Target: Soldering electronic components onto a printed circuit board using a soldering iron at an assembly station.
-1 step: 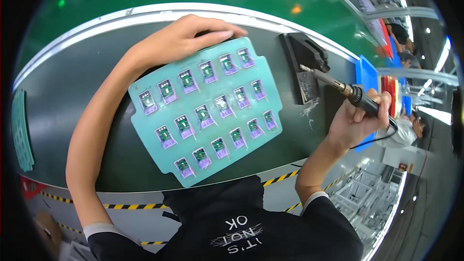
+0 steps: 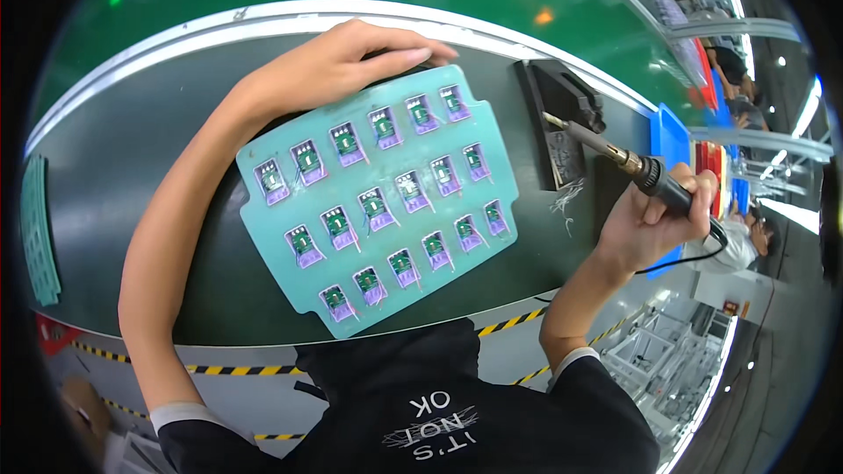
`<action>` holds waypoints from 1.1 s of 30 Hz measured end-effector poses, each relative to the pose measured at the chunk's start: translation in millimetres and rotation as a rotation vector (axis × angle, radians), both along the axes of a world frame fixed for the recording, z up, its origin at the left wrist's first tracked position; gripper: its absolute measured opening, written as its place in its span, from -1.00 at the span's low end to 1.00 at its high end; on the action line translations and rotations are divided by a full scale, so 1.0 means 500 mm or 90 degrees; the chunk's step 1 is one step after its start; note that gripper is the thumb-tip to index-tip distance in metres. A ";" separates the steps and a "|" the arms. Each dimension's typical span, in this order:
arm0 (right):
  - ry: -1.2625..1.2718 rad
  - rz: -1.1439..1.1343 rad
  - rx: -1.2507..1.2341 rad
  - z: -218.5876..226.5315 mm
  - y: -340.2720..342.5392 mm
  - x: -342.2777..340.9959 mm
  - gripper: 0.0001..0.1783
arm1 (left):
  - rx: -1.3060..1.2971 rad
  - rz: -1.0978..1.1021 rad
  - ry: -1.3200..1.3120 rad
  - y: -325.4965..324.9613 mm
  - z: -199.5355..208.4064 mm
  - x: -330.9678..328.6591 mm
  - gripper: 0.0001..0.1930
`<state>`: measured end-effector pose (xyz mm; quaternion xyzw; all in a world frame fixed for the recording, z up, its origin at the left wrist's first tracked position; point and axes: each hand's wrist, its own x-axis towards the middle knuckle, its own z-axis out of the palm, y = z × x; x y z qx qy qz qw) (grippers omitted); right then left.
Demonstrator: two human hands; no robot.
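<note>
Teal tray of small circuit boards lies askew on surface between torso and left hand, which drapes along its far edge, can't tell if gripping; right hand, well right of tray, clenched round soldering iron, tip by black stand

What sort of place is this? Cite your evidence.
Probably an electronics assembly workshop: a soldering iron in the right hand, a teal tray of small circuit boards, and striped floor tape.

bare bench right of green tray looks passable from here; black stand, soldering iron block beyond. left hand bars tray's far edge; left forearm, its left.
</note>
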<state>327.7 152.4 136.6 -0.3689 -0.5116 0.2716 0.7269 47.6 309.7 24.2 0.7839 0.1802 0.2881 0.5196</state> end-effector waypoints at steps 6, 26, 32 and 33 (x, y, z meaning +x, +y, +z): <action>-0.030 -0.016 0.115 -0.041 0.026 -0.067 -0.76 | 0.020 0.005 0.005 -0.007 -0.022 -0.029 -0.64; -0.152 -0.036 0.023 -0.083 0.012 -0.083 -0.77 | 0.137 0.017 -0.044 0.001 -0.040 -0.019 -0.68; -0.191 -0.046 -0.001 -0.061 0.035 -0.138 -0.73 | 0.101 0.022 -0.048 -0.005 -0.044 -0.022 -0.69; -0.250 -0.065 -0.023 -0.053 0.037 -0.153 -0.72 | 0.104 0.021 -0.043 -0.004 -0.045 -0.024 -0.69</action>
